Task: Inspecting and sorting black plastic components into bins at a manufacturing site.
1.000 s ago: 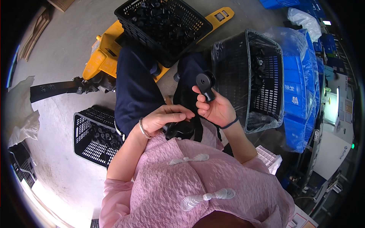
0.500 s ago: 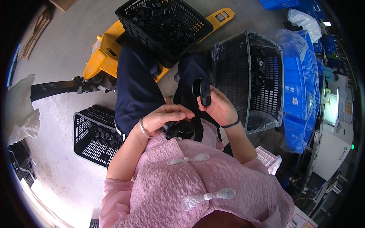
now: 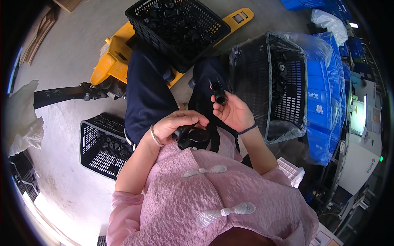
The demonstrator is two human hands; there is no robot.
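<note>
My right hand (image 3: pixel 234 111) holds a small black plastic part (image 3: pixel 218 91) upright between thumb and fingers, above my lap and beside the plastic-lined black basket (image 3: pixel 262 61). My left hand (image 3: pixel 177 124), a bracelet on its wrist, rests curled over a larger black part (image 3: pixel 194 138) held against my lap. I wear a pink top and dark trousers.
A black basket (image 3: pixel 213 24) of black parts sits on a yellow pallet jack (image 3: pixel 107 65) ahead. Another black basket (image 3: pixel 88 143) with several parts stands on the concrete floor at my left. Blue crates (image 3: pixel 324 102) under plastic film stand to the right.
My right hand has turned the small black part from showing its round face to standing end-on and drawn it slightly lower. My left hand stays on the larger part.
</note>
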